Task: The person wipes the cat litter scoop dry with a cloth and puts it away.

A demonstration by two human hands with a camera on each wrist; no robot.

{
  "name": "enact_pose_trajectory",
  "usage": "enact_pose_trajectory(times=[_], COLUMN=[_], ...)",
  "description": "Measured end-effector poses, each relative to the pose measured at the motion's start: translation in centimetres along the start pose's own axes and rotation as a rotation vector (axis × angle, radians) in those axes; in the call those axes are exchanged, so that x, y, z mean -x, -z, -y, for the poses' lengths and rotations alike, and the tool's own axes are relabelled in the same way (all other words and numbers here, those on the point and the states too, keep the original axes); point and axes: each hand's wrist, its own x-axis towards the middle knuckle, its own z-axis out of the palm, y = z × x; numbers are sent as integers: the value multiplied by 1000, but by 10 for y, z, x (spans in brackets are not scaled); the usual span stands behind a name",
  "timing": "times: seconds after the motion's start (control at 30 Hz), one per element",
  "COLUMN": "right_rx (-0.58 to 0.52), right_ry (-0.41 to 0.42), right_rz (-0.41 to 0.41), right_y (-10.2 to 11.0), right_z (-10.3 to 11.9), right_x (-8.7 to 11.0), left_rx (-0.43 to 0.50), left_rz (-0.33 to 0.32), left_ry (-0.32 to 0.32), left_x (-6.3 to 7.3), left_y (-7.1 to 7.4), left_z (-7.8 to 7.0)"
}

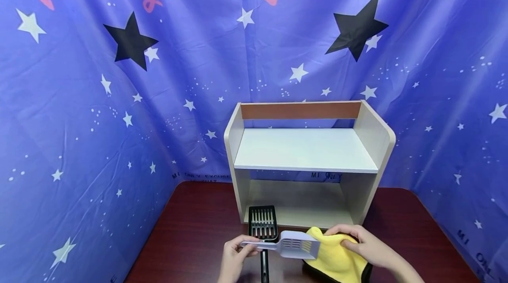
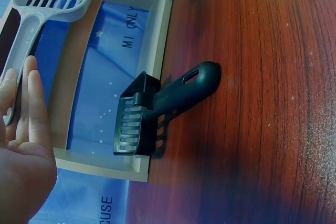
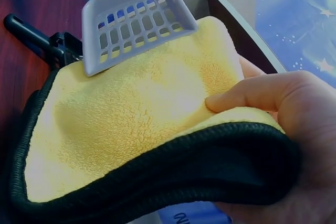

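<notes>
My left hand (image 1: 235, 254) pinches the handle of a light grey slotted litter scoop (image 1: 295, 245), its pan pointing right. In the left wrist view the fingers (image 2: 35, 103) lie along that handle. My right hand (image 1: 367, 247) grips a yellow plush cloth (image 1: 337, 258) with a black edge, thumb on top of it. The scoop's front edge meets or overlaps the cloth, as the right wrist view (image 3: 139, 24) shows from close by. A black slotted litter scoop (image 1: 263, 223) lies below the grey one, its pan at the shelf's front edge and its handle toward me.
A two-tier shelf unit (image 1: 305, 148) with pale side panels and a brown back rail stands behind the hands on the dark red wooden table (image 1: 190, 225). Blue curtains (image 1: 198, 76) with stars surround the table at the back and sides.
</notes>
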Motion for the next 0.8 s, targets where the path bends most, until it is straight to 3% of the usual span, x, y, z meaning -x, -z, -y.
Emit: enact_pose_trajectory(times=[0.27, 0.47, 0.57, 0.8], right_rx=[-11, -65, -70, -42], right_ry=[3, -162, -190, -230], right_rz=[-21, -154, -238, -461], right_y=[2, 1, -2, -23], right_z=[0, 1, 1, 0], right_x=[9, 20, 24, 19], left_rx=[5, 45, 76, 216], left_rz=[0, -47, -99, -293], left_ry=[15, -18, -4, 81], left_x=[0, 1, -1, -7], left_y=[-3, -5, -7, -24], left_z=[-1, -5, -9, -17])
